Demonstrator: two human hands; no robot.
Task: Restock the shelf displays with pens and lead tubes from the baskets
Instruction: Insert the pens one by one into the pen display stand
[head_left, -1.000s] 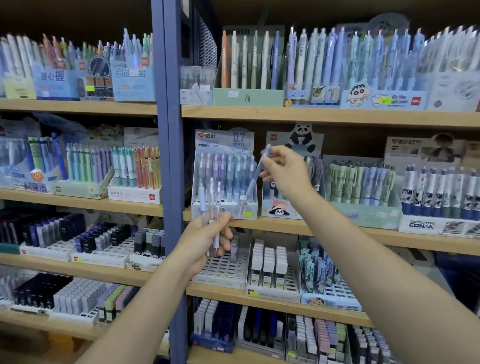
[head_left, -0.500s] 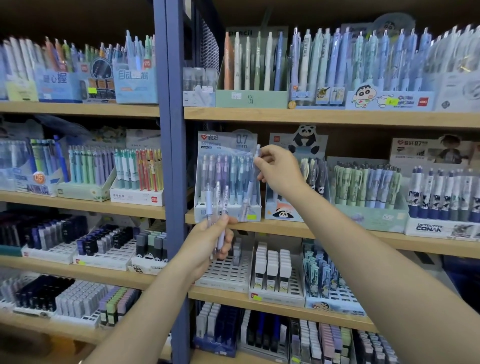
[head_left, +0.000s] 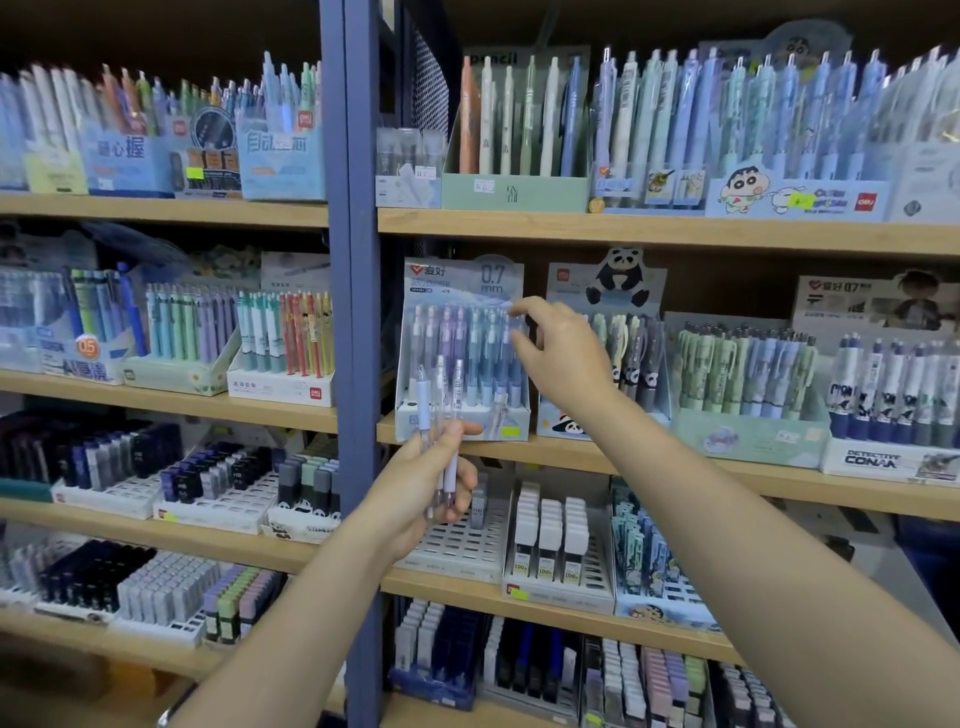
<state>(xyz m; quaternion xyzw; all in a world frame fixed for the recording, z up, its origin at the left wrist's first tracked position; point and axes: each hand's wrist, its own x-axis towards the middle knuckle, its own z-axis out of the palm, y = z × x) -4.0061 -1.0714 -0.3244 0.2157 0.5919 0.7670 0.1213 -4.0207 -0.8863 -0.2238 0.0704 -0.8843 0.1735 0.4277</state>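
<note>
Mid-restock: my left hand (head_left: 415, 483) gripped approx. three pens (head_left: 441, 415) at frame center, below the 0.7 display box (head_left: 462, 364). Right hand (head_left: 558, 353) pinched at its top row. Baskets unseen; more left.

The tall steel shelf post (head_left: 358, 312) is showing a dusty blue, and the long wooden shelf boards (head_left: 665, 234) are glowing a pale tan. The pale blue cardboard pen display box (head_left: 462, 421) is carrying grey "0.7 mm" lettering and a small yellow-green sticker, with lilac, teal and blue pens standing in it. The clear plastic pens with lilac grips (head_left: 441, 431) are showing white printed bands. The blue panda-printed display box (head_left: 605, 291) is wearing black and white (the panda itself). The mint green pen box (head_left: 748, 436) is holding green and sky-blue pens.
</note>
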